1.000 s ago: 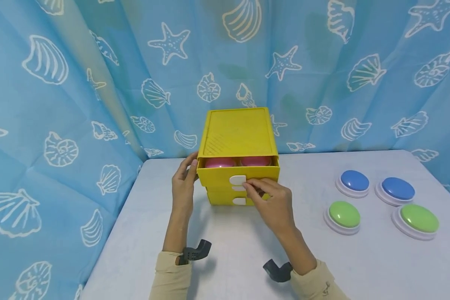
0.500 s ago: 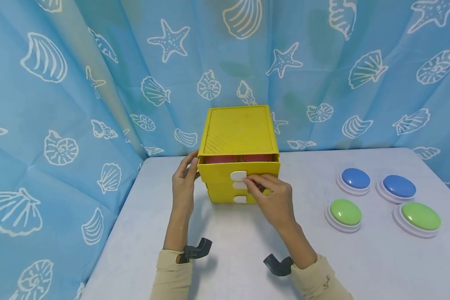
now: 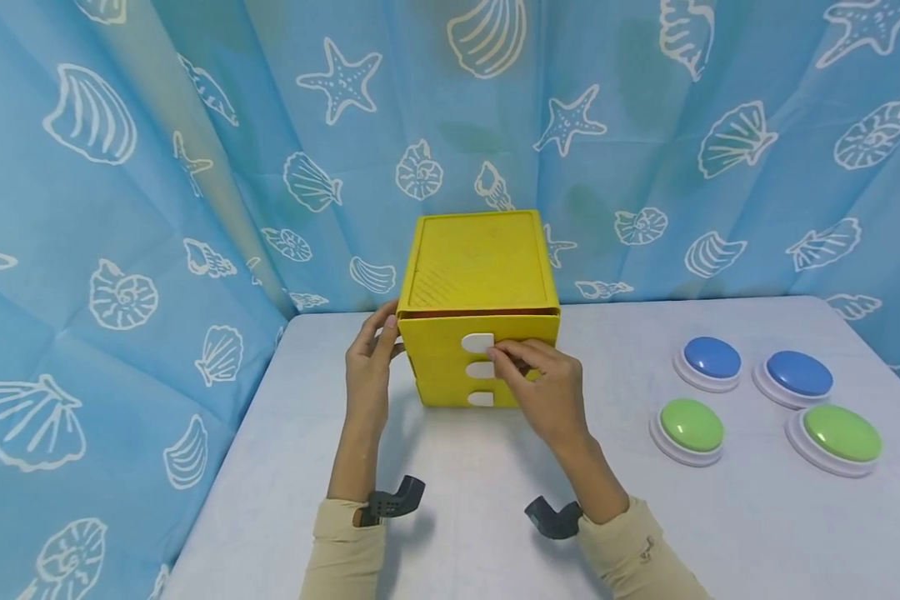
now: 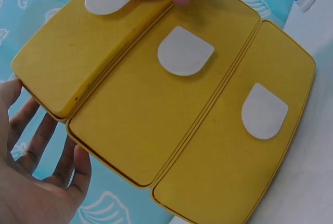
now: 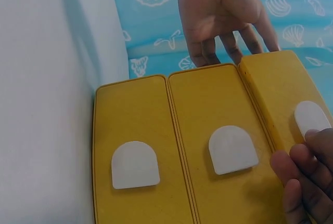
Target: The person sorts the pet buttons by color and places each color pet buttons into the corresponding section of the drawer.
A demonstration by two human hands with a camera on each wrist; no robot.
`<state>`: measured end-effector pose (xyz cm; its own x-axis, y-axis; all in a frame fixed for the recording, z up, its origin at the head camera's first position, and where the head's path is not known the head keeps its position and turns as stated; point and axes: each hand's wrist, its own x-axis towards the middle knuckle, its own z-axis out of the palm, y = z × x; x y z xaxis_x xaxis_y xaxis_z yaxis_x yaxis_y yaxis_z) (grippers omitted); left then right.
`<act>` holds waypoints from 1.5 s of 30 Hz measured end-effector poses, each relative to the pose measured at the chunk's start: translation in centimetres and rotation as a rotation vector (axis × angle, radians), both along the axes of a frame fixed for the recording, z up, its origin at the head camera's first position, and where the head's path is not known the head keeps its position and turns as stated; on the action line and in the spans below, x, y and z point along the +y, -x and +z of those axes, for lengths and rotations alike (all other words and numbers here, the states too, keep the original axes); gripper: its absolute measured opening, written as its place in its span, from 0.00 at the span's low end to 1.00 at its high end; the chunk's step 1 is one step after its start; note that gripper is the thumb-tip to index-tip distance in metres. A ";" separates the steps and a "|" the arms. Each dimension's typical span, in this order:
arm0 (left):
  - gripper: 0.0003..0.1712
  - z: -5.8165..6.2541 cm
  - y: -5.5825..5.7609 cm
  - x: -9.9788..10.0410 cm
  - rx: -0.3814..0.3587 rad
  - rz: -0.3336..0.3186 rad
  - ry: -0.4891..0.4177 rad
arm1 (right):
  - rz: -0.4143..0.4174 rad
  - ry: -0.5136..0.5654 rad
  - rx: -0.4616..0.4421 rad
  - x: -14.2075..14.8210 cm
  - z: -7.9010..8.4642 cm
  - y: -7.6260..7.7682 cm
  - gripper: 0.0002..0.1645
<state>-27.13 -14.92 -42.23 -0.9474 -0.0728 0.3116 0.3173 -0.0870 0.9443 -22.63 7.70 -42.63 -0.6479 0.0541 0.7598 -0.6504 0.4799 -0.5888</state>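
A yellow box with three stacked drawers stands in the middle of the table. Each drawer front carries a white rounded tab. My right hand pinches the edge of the top drawer's tab between thumb and fingers. That top drawer sticks out slightly past the two drawers below, and a thin dark gap runs along its upper edge. At the box's left side rests my left hand, its fingers extended along the side wall. Both lower drawers are flush with the box.
On the right of the white table are two blue push buttons and two green ones, all on white bases. A blue curtain with white shells hangs behind the box and along the left.
The top drawer has slid inward with my right hand on its tab, and the pink round things seen inside it are now hidden. My left hand has stayed at the box's side.
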 end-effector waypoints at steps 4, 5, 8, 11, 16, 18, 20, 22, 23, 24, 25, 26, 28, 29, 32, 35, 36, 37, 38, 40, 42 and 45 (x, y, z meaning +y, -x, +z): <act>0.25 -0.1 0.0 0.0 -0.002 0.003 -0.011 | -0.004 0.002 -0.002 0.0 -0.1 0.4 0.05; 0.25 -0.1 0.0 0.0 -0.005 0.006 -0.010 | -0.006 0.002 -0.005 -0.1 -0.1 0.5 0.05; 0.25 -0.1 -0.1 0.0 -0.010 0.007 -0.008 | -0.009 0.008 -0.017 -0.1 -0.2 0.7 0.06; 0.25 -0.2 -0.1 0.0 -0.011 0.006 -0.004 | -0.010 0.010 -0.025 0.0 -0.1 0.9 0.06; 0.24 0.0 0.0 0.0 0.002 -0.002 -0.013 | 0.000 0.023 -0.015 0.0 0.1 1.2 0.07; 0.24 0.0 0.0 0.1 0.007 -0.002 -0.015 | 0.004 0.031 -0.009 0.0 0.1 1.3 0.06; 0.24 0.1 0.0 0.1 0.012 -0.001 -0.013 | -0.001 0.031 -0.005 -0.1 0.0 1.3 0.06; 0.23 0.1 0.0 0.1 0.014 -0.001 -0.017 | -0.018 0.010 0.002 -0.1 -0.3 1.3 0.06; 0.23 0.1 0.0 0.1 0.013 -0.003 -0.020 | -0.029 -0.008 0.003 -0.1 -0.5 1.3 0.06; 0.23 0.1 0.0 0.0 0.010 -0.006 -0.023 | -0.041 -0.032 0.003 -0.1 -0.8 1.2 0.06; 0.23 0.0 0.0 0.0 0.006 -0.010 -0.026 | -0.056 -0.060 -0.001 -0.1 -1.1 1.1 0.06; 0.23 0.0 0.0 0.0 0.003 -0.013 -0.028 | -0.071 -0.093 -0.008 -0.1 -1.4 1.0 0.06; 0.23 0.1 0.0 0.0 -0.007 -0.011 -0.017 | -0.077 -0.149 -0.032 -0.1 -2.1 0.8 0.06; 0.23 0.1 0.0 0.0 -0.011 -0.009 -0.012 | -0.081 -0.171 -0.046 -0.1 -2.5 0.7 0.06; 0.23 0.6 -0.1 0.0 -0.009 0.000 0.001 | -0.083 -0.206 -0.075 -0.2 -3.4 0.7 0.07; 0.23 1.6 -0.7 0.2 -0.001 0.001 0.003 | -0.076 -0.189 -0.074 -0.3 -3.9 0.9 0.06; 0.23 1.9 -0.9 0.3 -0.001 0.000 0.004 | -0.071 -0.176 -0.071 -0.3 -4.0 0.9 0.06; 0.23 2.2 -1.2 0.3 -0.003 -0.001 0.005 | -0.065 -0.163 -0.068 -0.3 -4.0 0.9 0.06; 0.23 2.5 -1.4 0.4 -0.009 -0.002 0.008 | -0.061 -0.152 -0.067 -0.3 -4.1 0.8 0.06; 0.24 2.8 -1.9 0.5 -0.020 -0.003 0.009 | -0.047 -0.129 -0.070 -0.3 -4.3 0.7 0.05; 0.24 2.8 -2.0 0.6 -0.028 -0.002 0.014 | -0.039 -0.115 -0.073 -0.2 -4.6 0.6 0.05; 0.24 2.7 -2.1 0.6 -0.021 0.003 0.018 | -0.031 -0.107 -0.069 -0.1 -4.9 0.4 0.05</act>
